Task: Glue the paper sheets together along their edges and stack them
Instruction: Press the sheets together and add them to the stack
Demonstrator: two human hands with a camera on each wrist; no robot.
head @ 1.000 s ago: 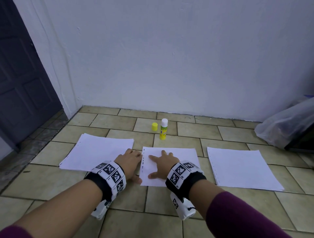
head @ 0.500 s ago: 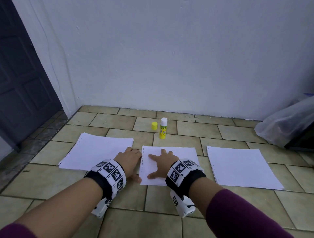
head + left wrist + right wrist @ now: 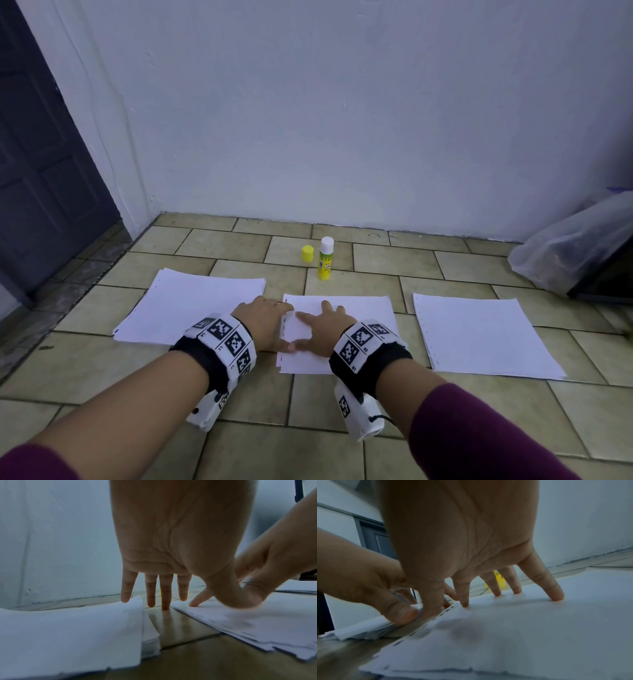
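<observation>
Little change from a second ago: right hand [image 3: 323, 329] fingers still spread flat pressing middle sheets [image 3: 363, 308]; left hand [image 3: 263, 318] open, thumb on their punched edge. Judging pressing continues; glue stick [image 3: 325, 258] untouched near floor's far edge.

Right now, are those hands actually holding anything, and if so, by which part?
Nothing is gripped. The right hand presses flat, fingers spread, on the middle paper stack near its punched left edge. The left hand rests beside that edge, fingers straight, fingertips on the floor.
</observation>
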